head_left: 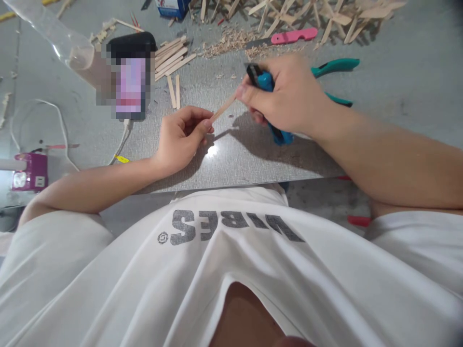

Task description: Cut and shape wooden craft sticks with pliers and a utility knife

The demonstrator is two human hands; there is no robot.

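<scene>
Pinched in the fingers of my left hand [183, 137] is one end of a thin wooden craft stick [223, 108], slanting up to the right. The thumb and finger of my right hand [285, 96] grip its other end. That same right hand also holds a blue and black utility knife [266, 82], its tip pointing up and left, away from the stick. Both hands hover just above the grey table [173, 168]. Two short sticks [173, 91] lie beyond my left hand, below a pile of craft sticks [173, 55].
Green-handled pliers [336, 66] lie behind my right wrist. A pink-handled blade [294, 36] rests by wood shavings [231, 41], with star-shaped stick assemblies [289, 12] at the back. A phone [130, 86] with a white cable [125, 132] stands left, near a purple plug adapter [31, 171].
</scene>
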